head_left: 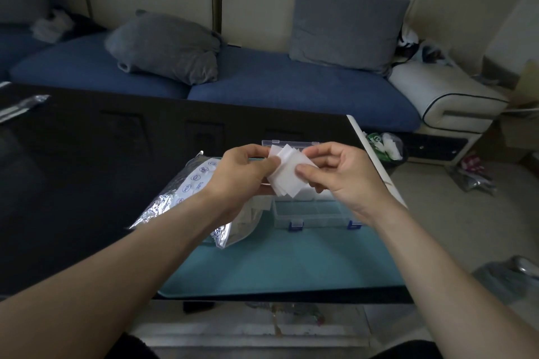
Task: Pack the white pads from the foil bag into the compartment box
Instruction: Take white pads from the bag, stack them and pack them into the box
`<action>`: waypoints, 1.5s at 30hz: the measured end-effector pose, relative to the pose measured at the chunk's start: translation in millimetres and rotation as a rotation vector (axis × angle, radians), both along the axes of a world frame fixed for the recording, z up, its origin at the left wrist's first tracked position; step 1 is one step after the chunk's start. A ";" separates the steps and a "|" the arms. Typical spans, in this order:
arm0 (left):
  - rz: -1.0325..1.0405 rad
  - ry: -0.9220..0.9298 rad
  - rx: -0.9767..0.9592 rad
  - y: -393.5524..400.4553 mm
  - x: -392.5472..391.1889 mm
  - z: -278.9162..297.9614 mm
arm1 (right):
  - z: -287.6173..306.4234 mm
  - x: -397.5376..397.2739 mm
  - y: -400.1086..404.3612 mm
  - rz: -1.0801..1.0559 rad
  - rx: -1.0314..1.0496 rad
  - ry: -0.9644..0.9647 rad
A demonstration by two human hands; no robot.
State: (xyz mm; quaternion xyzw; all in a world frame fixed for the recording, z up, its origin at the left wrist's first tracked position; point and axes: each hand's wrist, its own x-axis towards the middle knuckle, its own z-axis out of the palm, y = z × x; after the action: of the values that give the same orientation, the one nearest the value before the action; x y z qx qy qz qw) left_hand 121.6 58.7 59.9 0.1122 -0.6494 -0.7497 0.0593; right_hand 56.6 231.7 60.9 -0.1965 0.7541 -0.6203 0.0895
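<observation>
Both hands hold a fanned stack of thin white pads (287,173) in the air above the clear compartment box (313,214). My left hand (243,173) pinches the stack's left edge with thumb and fingers. My right hand (339,172) pinches its right side, thumb on top. The box stands open on a teal mat (280,265), its lid raised behind the hands and its blue latches facing me. The foil bag (180,198) lies on the mat's left part, partly under my left forearm, with its open mouth towards the box.
The mat lies on a dark glossy table (87,169) whose right edge runs just right of the box. A blue sofa with grey cushions (166,46) stands behind it. A small bin (385,148) and loose bags sit on the floor at the right.
</observation>
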 end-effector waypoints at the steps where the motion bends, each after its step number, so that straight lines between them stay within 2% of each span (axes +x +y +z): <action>1: 0.006 0.002 0.002 -0.3 -0.4 0.2 | 0.3 -0.7 0.7 -0.006 0.023 0.011; 7: -0.024 -0.013 0.006 -0.3 -1.9 -1.9 | -0.8 -0.8 -1.1 -0.075 0.011 -0.017; 11: -0.074 -0.040 0.085 1.5 -1.2 1.1 | -4.1 -1.9 -1.7 -0.043 0.076 -0.025; 14: -0.294 -0.108 0.190 1.3 2.3 6.8 | -2.4 -1.4 2.0 0.026 0.134 0.012; 17: -0.493 -0.161 0.199 3.5 7.3 6.8 | -2.9 0.1 0.8 0.148 0.135 0.078; 20: -0.443 -0.157 0.205 8.1 6.2 1.5 | -4.4 2.2 -6.0 0.155 0.112 0.155; 25: -0.340 -0.145 0.328 5.2 0.6 -3.4 | -1.7 7.3 -1.1 0.194 0.252 0.192; 28: -0.386 -0.145 0.371 4.9 1.0 -1.6 | -3.8 11.0 -5.5 0.168 0.378 0.328; 31: -0.461 -0.132 0.417 6.9 2.6 -0.1 | -4.8 11.2 -12.7 0.154 0.355 0.435; 33: -0.431 -0.132 0.421 5.2 -0.6 -4.5 | -3.3 12.2 -14.5 0.165 0.293 0.406; 37: -0.348 -0.140 0.351 -1.3 -4.5 -11.2 | -3.0 11.6 -11.1 0.132 0.330 0.399; 41: -0.464 -0.098 0.301 -2.5 0.9 -5.0 | -4.2 5.0 -6.8 0.100 0.325 0.319; 45: -0.507 -0.144 0.424 -4.6 1.4 -0.9 | -4.0 2.2 -6.7 0.027 0.294 0.305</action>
State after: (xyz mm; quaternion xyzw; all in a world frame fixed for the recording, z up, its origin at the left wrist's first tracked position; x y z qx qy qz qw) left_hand 122.9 54.1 59.0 0.0095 -0.4890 -0.8490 -0.1999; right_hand 58.8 225.0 57.0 -0.2829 0.8386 -0.4653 0.0101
